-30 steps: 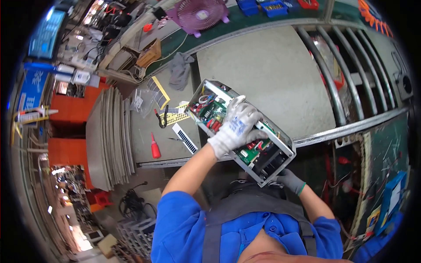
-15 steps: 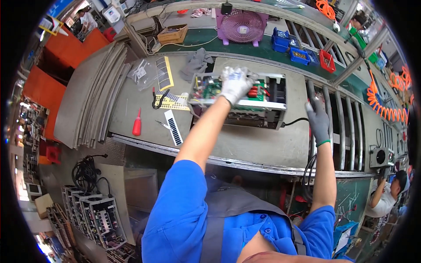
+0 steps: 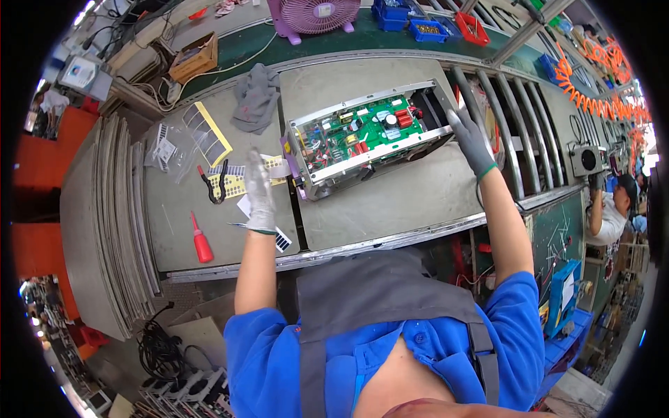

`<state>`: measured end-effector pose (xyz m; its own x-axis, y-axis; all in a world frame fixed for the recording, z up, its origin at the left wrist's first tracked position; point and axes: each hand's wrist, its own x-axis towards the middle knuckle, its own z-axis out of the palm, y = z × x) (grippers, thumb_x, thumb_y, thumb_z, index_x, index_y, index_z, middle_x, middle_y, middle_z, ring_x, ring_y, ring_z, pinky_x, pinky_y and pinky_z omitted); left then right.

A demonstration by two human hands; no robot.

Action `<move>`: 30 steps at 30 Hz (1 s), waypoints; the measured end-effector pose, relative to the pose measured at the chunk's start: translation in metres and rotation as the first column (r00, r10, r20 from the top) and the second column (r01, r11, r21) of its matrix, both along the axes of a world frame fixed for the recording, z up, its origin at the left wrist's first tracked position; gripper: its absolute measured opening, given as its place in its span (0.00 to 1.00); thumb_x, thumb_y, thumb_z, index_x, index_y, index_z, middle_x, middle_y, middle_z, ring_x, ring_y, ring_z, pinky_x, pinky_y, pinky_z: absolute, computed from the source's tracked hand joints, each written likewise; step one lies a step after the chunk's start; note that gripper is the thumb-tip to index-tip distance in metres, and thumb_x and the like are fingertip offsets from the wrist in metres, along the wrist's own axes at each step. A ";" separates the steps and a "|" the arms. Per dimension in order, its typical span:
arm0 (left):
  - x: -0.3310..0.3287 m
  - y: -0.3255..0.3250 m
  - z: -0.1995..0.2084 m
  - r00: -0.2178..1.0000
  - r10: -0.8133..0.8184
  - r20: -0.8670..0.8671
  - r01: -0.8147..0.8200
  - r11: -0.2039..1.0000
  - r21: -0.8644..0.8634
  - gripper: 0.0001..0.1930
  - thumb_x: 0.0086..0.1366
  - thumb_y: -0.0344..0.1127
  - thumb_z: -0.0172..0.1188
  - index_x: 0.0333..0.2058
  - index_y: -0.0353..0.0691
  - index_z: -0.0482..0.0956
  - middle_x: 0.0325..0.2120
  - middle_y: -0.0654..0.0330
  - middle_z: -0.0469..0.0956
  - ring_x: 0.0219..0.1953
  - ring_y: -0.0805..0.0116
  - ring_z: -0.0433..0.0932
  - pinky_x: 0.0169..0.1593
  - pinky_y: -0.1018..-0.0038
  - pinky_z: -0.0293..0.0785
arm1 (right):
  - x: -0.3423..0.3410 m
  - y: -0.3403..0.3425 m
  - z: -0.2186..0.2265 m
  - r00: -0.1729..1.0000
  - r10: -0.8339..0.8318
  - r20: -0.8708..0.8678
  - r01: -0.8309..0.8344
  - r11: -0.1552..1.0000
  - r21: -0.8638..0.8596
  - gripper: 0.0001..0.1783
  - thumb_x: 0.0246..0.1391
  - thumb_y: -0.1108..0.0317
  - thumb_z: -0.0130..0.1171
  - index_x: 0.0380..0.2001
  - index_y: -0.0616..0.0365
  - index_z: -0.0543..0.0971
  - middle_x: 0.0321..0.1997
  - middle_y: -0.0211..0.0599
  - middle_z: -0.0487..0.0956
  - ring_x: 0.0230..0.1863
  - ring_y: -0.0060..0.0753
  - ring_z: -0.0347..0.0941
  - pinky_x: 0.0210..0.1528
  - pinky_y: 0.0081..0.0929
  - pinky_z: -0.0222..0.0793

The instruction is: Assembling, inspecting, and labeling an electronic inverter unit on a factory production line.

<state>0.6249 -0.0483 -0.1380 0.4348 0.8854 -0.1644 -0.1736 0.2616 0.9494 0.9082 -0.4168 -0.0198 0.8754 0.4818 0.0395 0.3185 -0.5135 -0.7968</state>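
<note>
An open metal case with a green circuit board (image 3: pixel 380 132) lies slightly tilted across the workbench before me. Red and black components stand on the board, and a purple piece (image 3: pixel 290 159) shows at the case's left end. My right hand (image 3: pixel 474 145), in a grey glove, is at the case's right end with fingers stretched out, seemingly touching its corner. To the left of the case, my left hand (image 3: pixel 259 191) in a white glove is held with straight fingers and nothing in it. Below and behind it lie yellow sticker sheets (image 3: pixel 235 182) and a black-and-white label strip (image 3: pixel 281 240).
Pliers (image 3: pixel 214 184), a red screwdriver-like bottle (image 3: pixel 201 240), a plastic bag (image 3: pixel 171 153) and a grey cloth (image 3: pixel 256 99) lie at left. Stacked grey boards (image 3: pixel 104 223) stand beyond. Metal rollers (image 3: pixel 512 139) are at right. A purple fan (image 3: pixel 317 15) and blue bins (image 3: pixel 428 30) stand behind.
My left hand has left the top of the case and moved left. My right hand has come to the case's right end. The case now sits angled, and the view has shifted.
</note>
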 end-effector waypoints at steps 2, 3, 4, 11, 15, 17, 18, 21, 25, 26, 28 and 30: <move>0.013 -0.018 -0.035 0.989 -0.151 0.004 0.146 0.951 -0.271 0.30 0.70 0.57 0.57 0.60 0.40 0.71 0.54 0.62 0.74 0.54 0.69 0.73 0.59 0.68 0.68 | 0.009 0.012 -0.012 0.999 -0.036 -0.005 0.036 0.998 -0.043 0.28 0.65 0.47 0.53 0.46 0.67 0.78 0.40 0.46 0.80 0.45 0.35 0.75 0.49 0.32 0.68; 0.030 -0.055 0.003 0.974 -0.214 0.074 0.227 0.919 -0.324 0.34 0.69 0.63 0.53 0.61 0.41 0.70 0.54 0.62 0.76 0.51 0.69 0.77 0.57 0.67 0.73 | 0.021 0.004 -0.026 0.996 -0.090 -0.003 0.089 0.992 -0.089 0.28 0.64 0.47 0.53 0.44 0.67 0.79 0.37 0.46 0.81 0.42 0.37 0.76 0.46 0.34 0.69; 0.029 -0.048 -0.016 0.951 -0.244 0.189 0.297 0.889 -0.347 0.35 0.69 0.65 0.50 0.62 0.41 0.69 0.54 0.61 0.77 0.50 0.67 0.79 0.56 0.66 0.75 | 0.030 0.008 -0.035 0.993 -0.092 0.075 0.099 0.992 -0.085 0.28 0.63 0.47 0.54 0.42 0.66 0.80 0.32 0.47 0.82 0.37 0.42 0.78 0.43 0.37 0.70; 0.025 -0.066 0.041 0.950 -0.250 0.189 0.305 0.873 -0.381 0.42 0.67 0.72 0.46 0.60 0.37 0.70 0.51 0.58 0.77 0.51 0.66 0.78 0.56 0.68 0.76 | 0.024 -0.011 -0.035 0.975 0.036 0.220 -0.001 0.988 -0.158 0.19 0.59 0.58 0.53 0.41 0.65 0.80 0.34 0.59 0.81 0.41 0.57 0.79 0.45 0.44 0.71; 0.021 -0.103 0.058 0.974 -0.219 0.057 0.225 0.956 -0.189 0.44 0.66 0.74 0.42 0.61 0.37 0.70 0.55 0.58 0.75 0.54 0.66 0.75 0.60 0.69 0.72 | -0.013 -0.037 -0.024 0.987 0.021 0.158 -0.004 0.994 -0.106 0.19 0.62 0.52 0.55 0.43 0.58 0.79 0.32 0.52 0.82 0.37 0.53 0.80 0.40 0.43 0.72; 0.017 -0.105 0.049 0.984 -0.174 0.030 0.175 0.934 -0.312 0.46 0.68 0.72 0.43 0.65 0.33 0.64 0.58 0.53 0.72 0.57 0.63 0.73 0.62 0.66 0.70 | -0.014 -0.038 -0.013 0.999 -0.013 0.043 0.019 0.991 -0.134 0.22 0.63 0.49 0.55 0.41 0.59 0.78 0.30 0.51 0.81 0.35 0.52 0.80 0.38 0.40 0.72; 0.018 -0.104 0.041 0.992 -0.128 0.021 0.127 0.929 -0.349 0.46 0.69 0.71 0.42 0.65 0.30 0.63 0.59 0.50 0.71 0.58 0.61 0.72 0.63 0.65 0.68 | -0.010 -0.033 -0.007 0.996 -0.017 0.085 0.027 0.993 -0.115 0.25 0.63 0.46 0.57 0.41 0.61 0.77 0.28 0.50 0.80 0.33 0.51 0.79 0.37 0.39 0.71; 0.020 -0.115 0.032 0.995 0.048 -0.086 -0.067 0.971 -0.229 0.46 0.72 0.68 0.39 0.65 0.24 0.60 0.62 0.42 0.66 0.63 0.54 0.67 0.68 0.62 0.60 | 0.020 -0.035 -0.014 0.999 0.047 -0.026 -0.050 0.993 -0.107 0.28 0.63 0.44 0.56 0.47 0.61 0.75 0.35 0.50 0.82 0.39 0.46 0.81 0.43 0.36 0.73; 0.003 -0.143 0.009 0.982 0.108 -0.155 -0.116 0.992 -0.044 0.43 0.74 0.65 0.37 0.66 0.25 0.59 0.65 0.42 0.63 0.67 0.53 0.63 0.70 0.63 0.56 | 0.040 -0.038 -0.028 0.984 0.153 -0.095 -0.135 0.975 0.176 0.31 0.65 0.49 0.56 0.59 0.64 0.70 0.50 0.47 0.80 0.53 0.32 0.76 0.57 0.28 0.68; 0.006 -0.151 0.011 0.969 0.134 -0.208 -0.144 0.989 -0.033 0.42 0.75 0.64 0.37 0.66 0.25 0.58 0.66 0.43 0.62 0.68 0.54 0.62 0.71 0.64 0.55 | 0.041 -0.037 -0.025 0.953 0.176 -0.245 -0.102 0.953 0.285 0.30 0.65 0.55 0.57 0.62 0.65 0.67 0.55 0.43 0.77 0.57 0.29 0.71 0.60 0.26 0.64; -0.003 -0.151 -0.026 0.962 0.142 -0.234 -0.085 0.967 0.241 0.39 0.75 0.60 0.40 0.66 0.27 0.59 0.63 0.47 0.65 0.65 0.58 0.65 0.68 0.65 0.59 | 0.043 -0.032 -0.022 0.939 0.217 -0.267 -0.124 0.938 0.325 0.29 0.65 0.57 0.57 0.62 0.66 0.67 0.55 0.41 0.77 0.57 0.27 0.71 0.60 0.25 0.64; -0.009 -0.148 -0.061 0.945 0.164 -0.282 0.086 0.708 0.700 0.34 0.75 0.54 0.45 0.67 0.31 0.59 0.56 0.55 0.71 0.58 0.66 0.71 0.63 0.67 0.66 | 0.040 -0.025 -0.017 0.909 0.275 -0.314 -0.147 0.915 0.376 0.28 0.65 0.61 0.57 0.63 0.65 0.67 0.56 0.39 0.76 0.57 0.26 0.70 0.61 0.24 0.63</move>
